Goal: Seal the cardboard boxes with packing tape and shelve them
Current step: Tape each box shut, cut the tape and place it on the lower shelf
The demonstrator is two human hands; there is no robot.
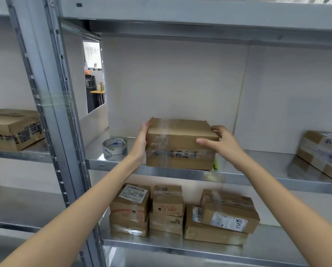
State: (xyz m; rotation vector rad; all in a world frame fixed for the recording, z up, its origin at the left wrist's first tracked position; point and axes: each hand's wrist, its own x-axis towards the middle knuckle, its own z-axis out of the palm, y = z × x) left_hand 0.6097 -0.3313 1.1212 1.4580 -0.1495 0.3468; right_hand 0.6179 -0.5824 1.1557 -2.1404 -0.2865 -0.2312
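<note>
A brown cardboard box (180, 145) with clear tape over its top and front and blue printed characters sits on the middle metal shelf (248, 177). My left hand (142, 140) lies flat against the box's left side, fingers straight. My right hand (223, 146) is at the box's right top corner, thumb on the front face and fingers curved over the top edge. A roll of clear packing tape (115, 149) stands on the same shelf, just left of my left hand.
Several taped boxes (182, 211) are stacked on the shelf below. A taped box (323, 153) sits at the shelf's far right, and a large box (13, 129) in the left bay. A grey upright post (51, 97) separates the bays. Something green (216, 164) peeks from behind the box.
</note>
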